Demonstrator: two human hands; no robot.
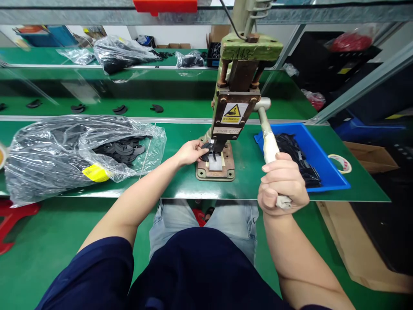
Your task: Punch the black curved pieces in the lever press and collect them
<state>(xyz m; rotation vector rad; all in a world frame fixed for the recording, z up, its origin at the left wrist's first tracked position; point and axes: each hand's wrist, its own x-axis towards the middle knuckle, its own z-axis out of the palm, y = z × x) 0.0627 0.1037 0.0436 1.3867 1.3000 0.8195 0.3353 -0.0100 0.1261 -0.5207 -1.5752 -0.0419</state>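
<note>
Between the fingers of my left hand is a curved black plastic piece, kept at the base of a green hand press. The black piece lies partly under the dark ram, beside a light metal plate on the press base. My right hand is wrapped round the press lever, whose grip is covered in whitish wrapping. Behind that hand stands a blue bin with many thin black pieces in it. The ram and fingertips hide part of the black piece.
A clear plastic bag of black pieces lies at left on the green table. Several black pieces, one a curved part, sit in a row behind it. A tape roll is right of the bin. A metal shelf beam crosses above.
</note>
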